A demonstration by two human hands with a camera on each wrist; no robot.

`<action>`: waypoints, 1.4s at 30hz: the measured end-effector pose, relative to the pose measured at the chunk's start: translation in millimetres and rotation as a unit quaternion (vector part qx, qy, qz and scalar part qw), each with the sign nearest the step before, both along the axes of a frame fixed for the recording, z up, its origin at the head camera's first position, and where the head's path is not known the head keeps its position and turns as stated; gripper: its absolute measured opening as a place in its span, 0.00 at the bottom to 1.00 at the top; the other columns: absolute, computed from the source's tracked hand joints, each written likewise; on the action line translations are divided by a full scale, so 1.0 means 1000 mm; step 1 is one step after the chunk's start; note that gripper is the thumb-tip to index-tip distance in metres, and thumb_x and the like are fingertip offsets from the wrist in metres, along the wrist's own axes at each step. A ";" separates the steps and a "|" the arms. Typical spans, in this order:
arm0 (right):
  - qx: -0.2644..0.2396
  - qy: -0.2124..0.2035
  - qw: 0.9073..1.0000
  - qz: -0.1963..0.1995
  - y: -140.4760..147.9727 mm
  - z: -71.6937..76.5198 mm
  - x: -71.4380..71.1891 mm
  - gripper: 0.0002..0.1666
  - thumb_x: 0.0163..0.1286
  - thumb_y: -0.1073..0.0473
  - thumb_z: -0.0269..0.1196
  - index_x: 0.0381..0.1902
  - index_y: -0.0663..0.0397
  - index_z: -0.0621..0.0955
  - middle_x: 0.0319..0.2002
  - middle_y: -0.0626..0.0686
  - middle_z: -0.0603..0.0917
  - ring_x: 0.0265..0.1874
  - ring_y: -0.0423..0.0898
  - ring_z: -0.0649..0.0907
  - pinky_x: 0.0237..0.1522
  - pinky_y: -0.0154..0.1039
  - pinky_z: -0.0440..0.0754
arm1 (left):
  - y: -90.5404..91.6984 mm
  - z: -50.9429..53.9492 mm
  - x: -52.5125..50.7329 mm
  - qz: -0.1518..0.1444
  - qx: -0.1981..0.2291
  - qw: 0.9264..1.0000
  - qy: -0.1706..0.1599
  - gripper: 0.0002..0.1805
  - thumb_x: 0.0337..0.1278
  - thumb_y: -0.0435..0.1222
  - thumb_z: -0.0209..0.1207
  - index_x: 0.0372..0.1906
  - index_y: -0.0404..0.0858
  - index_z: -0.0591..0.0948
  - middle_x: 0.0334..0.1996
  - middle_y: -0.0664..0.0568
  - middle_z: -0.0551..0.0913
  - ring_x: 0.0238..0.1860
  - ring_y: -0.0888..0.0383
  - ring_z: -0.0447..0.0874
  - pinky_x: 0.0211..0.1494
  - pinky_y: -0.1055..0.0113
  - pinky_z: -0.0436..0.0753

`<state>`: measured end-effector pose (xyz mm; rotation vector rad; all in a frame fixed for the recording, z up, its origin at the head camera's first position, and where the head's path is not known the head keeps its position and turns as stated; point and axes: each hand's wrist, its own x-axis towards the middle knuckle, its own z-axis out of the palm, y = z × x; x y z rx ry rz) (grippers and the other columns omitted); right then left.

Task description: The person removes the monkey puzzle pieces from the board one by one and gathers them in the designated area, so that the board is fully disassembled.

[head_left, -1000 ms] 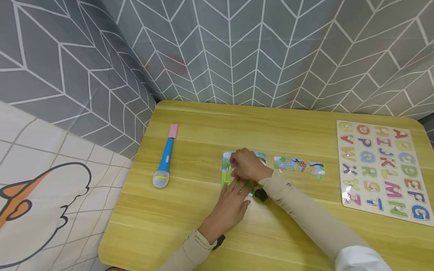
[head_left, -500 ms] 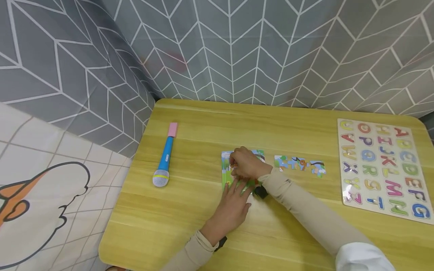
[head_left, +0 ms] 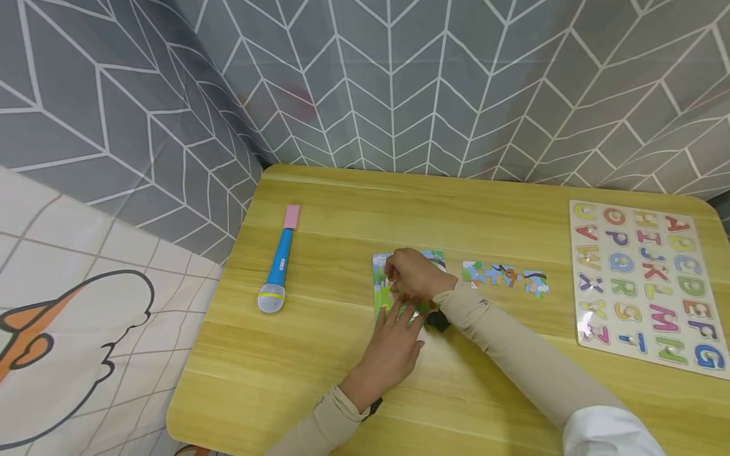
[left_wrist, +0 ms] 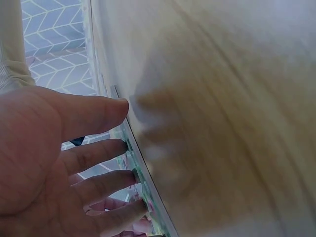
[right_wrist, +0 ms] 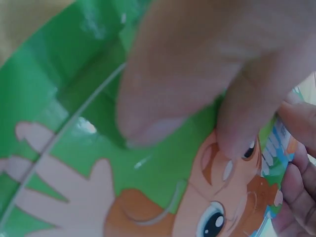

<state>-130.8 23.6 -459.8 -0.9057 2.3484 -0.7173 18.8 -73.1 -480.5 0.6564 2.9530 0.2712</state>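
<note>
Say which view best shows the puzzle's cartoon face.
Right wrist: the cartoon face is close, one eye clear, though fingers cover part. From the head, the right hand lies over the puzzle; the left wrist view is edge-on; neither shows the face clearly.

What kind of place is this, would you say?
Likely a children's play or learning corner, though whether at home or in a classroom I can't tell. The signs: a cartoon puzzle under the person's hands, an alphabet board and a blue, toy-like microphone.
</note>
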 end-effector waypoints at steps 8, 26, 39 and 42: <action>-0.003 0.028 1.000 0.001 0.000 0.004 0.004 0.13 0.56 0.66 0.75 0.38 0.64 0.85 0.36 0.54 0.85 0.36 0.47 0.83 0.46 0.40 0.85 | 0.000 0.000 0.000 -0.001 -0.013 1.000 0.009 0.26 0.67 0.46 0.63 0.66 0.44 0.74 0.72 0.47 0.70 0.75 0.42 0.67 0.64 0.40 0.79; -0.001 0.040 0.998 0.047 0.001 0.004 0.002 0.07 0.60 0.67 0.72 0.35 0.61 0.84 0.34 0.53 0.86 0.38 0.48 0.80 0.43 0.41 0.82 | 0.002 -0.001 0.000 0.016 -0.010 1.000 0.014 0.29 0.65 0.48 0.64 0.67 0.43 0.75 0.72 0.46 0.71 0.73 0.44 0.70 0.64 0.43 0.80; -0.042 0.061 0.997 0.037 0.011 -0.002 0.012 0.06 0.66 0.65 0.68 0.41 0.59 0.84 0.34 0.52 0.89 0.30 0.42 0.86 0.38 0.36 0.85 | 0.009 -0.003 -0.001 0.019 -0.066 0.997 0.046 0.27 0.66 0.53 0.61 0.65 0.47 0.75 0.68 0.49 0.76 0.71 0.48 0.72 0.64 0.46 0.81; -0.046 0.069 0.996 0.022 0.010 -0.004 0.015 0.06 0.66 0.66 0.68 0.40 0.60 0.84 0.34 0.53 0.89 0.31 0.45 0.87 0.39 0.38 0.86 | 0.009 -0.002 -0.001 0.021 -0.058 0.997 0.042 0.27 0.66 0.52 0.61 0.65 0.46 0.75 0.68 0.49 0.76 0.71 0.48 0.72 0.64 0.45 0.80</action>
